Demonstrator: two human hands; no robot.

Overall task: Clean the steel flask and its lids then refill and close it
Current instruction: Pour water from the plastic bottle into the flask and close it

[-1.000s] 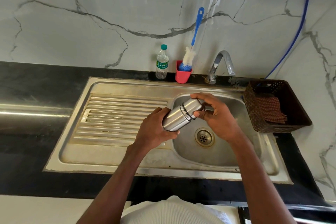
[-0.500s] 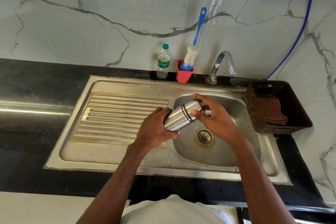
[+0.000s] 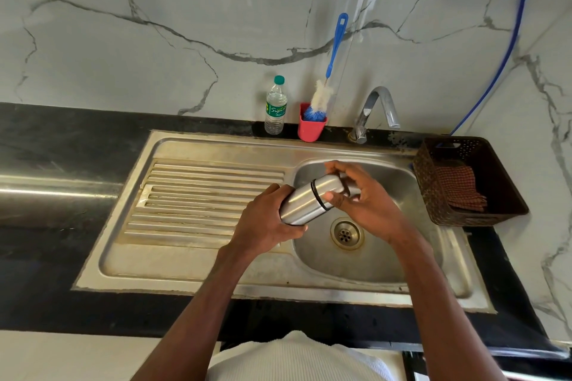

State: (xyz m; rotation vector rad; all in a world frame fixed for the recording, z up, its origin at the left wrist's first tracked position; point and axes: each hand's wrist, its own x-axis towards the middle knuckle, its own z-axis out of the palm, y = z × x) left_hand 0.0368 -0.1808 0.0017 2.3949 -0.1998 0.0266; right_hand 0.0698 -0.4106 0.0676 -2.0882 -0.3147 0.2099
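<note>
Since half a second ago, the right hand (image 3: pixel 365 201) is shifting its curled grip on the lid (image 3: pixel 332 187); the left hand (image 3: pixel 266 223) is gripping the tilted steel flask (image 3: pixel 301 206) over the sink (image 3: pixel 371 260). Wet steel could slip and drop.

The sink (image 3: pixel 216 145) is set into the bench (image 3: pixel 46 148), drainboard (image 3: pixel 201 198) left, basin (image 3: pixel 387 257) right. Along the far edge stand a water bottle (image 3: pixel 275 108), a cup (image 3: pixel 311 128) holding a bottle brush (image 3: pixel 332 56), then the tap (image 3: pixel 376 108). A basket (image 3: pixel 507 210) with a cloth (image 3: pixel 458 187) in it sits right of the basin, and the flask (image 3: pixel 309 199) is held tilted over the basin's left edge.
</note>
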